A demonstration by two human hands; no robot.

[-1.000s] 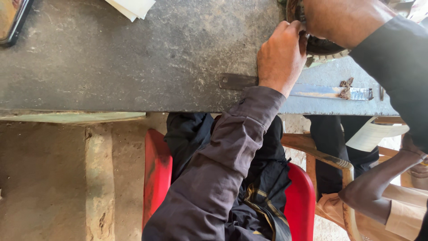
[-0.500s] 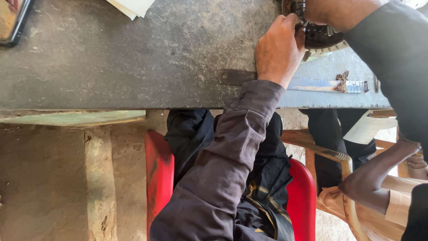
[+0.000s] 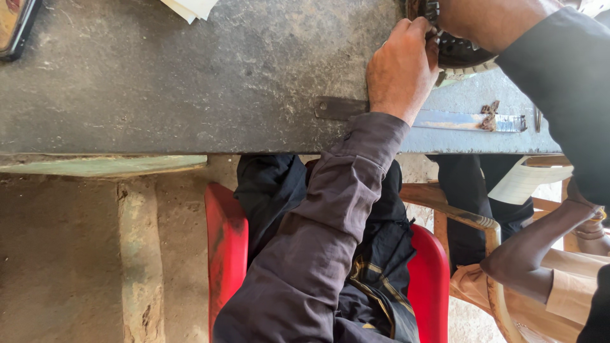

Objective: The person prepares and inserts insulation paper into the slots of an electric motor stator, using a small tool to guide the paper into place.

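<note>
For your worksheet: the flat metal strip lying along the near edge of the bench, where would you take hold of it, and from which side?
Grip the flat metal strip at its bare middle, coming from the bench edge side. It lies flat along that edge; the left hand covers part of it and a rusty fitting sits near its far end. A pinch across its narrow width probably suits best.

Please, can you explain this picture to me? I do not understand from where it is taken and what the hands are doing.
The camera sits on a person's head and looks down. The left hand and the right hand both grip a dark toothed gear at the top edge. It rests on a grey table. A flat metal strip lies there too, with a phone and paper at the far edge. Below is a red chair. Another person's arm shows on the right.
</note>
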